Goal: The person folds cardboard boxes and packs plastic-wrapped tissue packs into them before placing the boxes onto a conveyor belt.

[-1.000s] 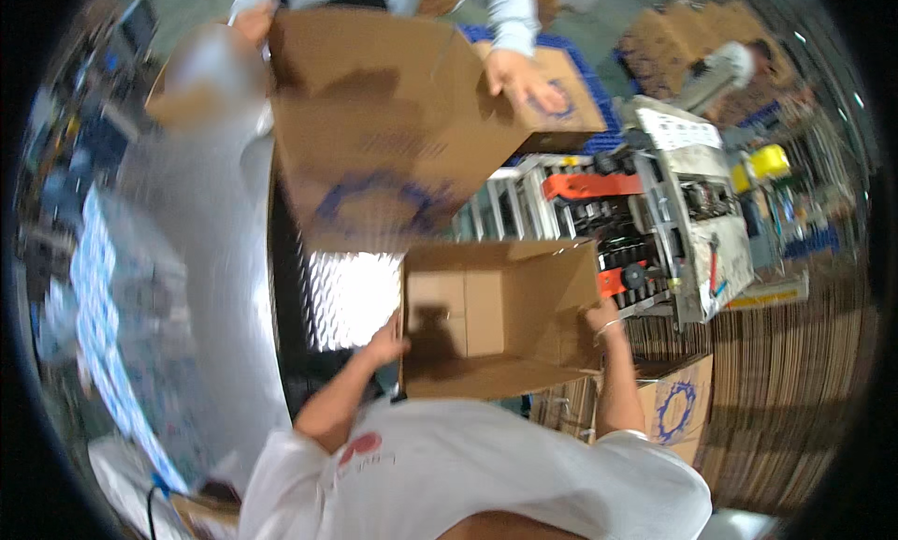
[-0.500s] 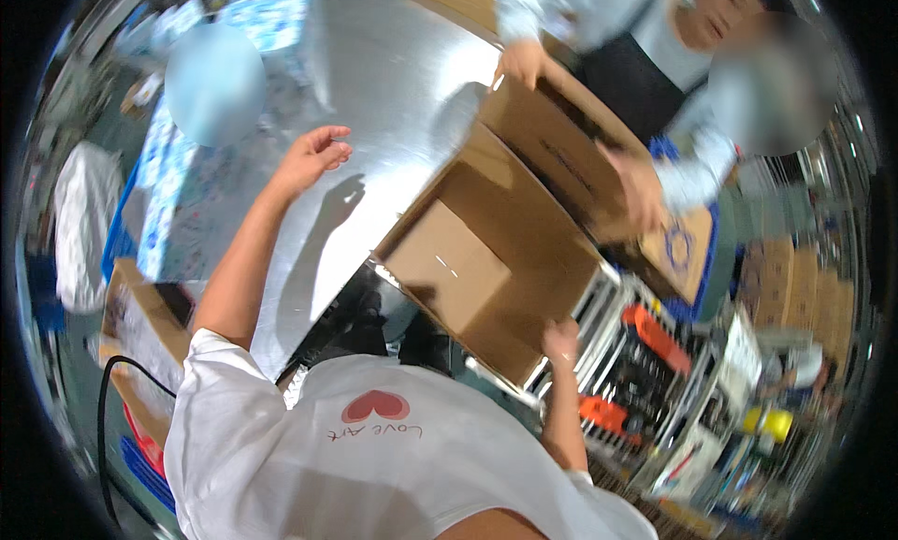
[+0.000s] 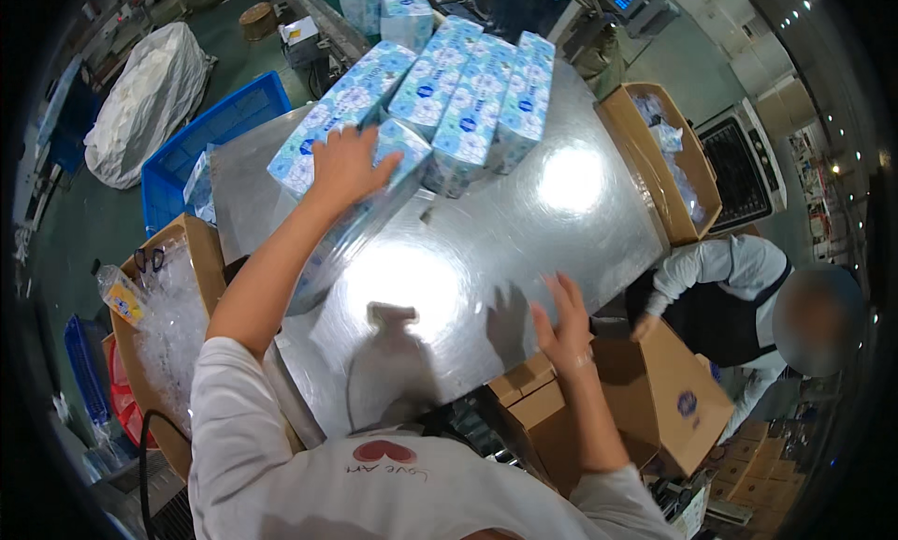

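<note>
Several long packs in blue-and-white flower-printed wrap lie side by side on the steel table. Over the nearest of them, my left hand is stretched out with its fingers apart and seems to touch the wrap. My right hand is raised by the table's near right edge, fingers spread, with nothing in it. Below and beside it stands an open cardboard box, partly behind my forearm. A co-worker's hand is at that box's far side.
At my left is a carton of clear plastic wrap with a bottle in it. A blue crate stands beyond the table's left edge. Another open carton sits at the table's far right. The co-worker stands at right.
My view has swung toward the packs. My left hand has gone from over bare table to the packs. My right hand has let go of the box's edge and opened.
</note>
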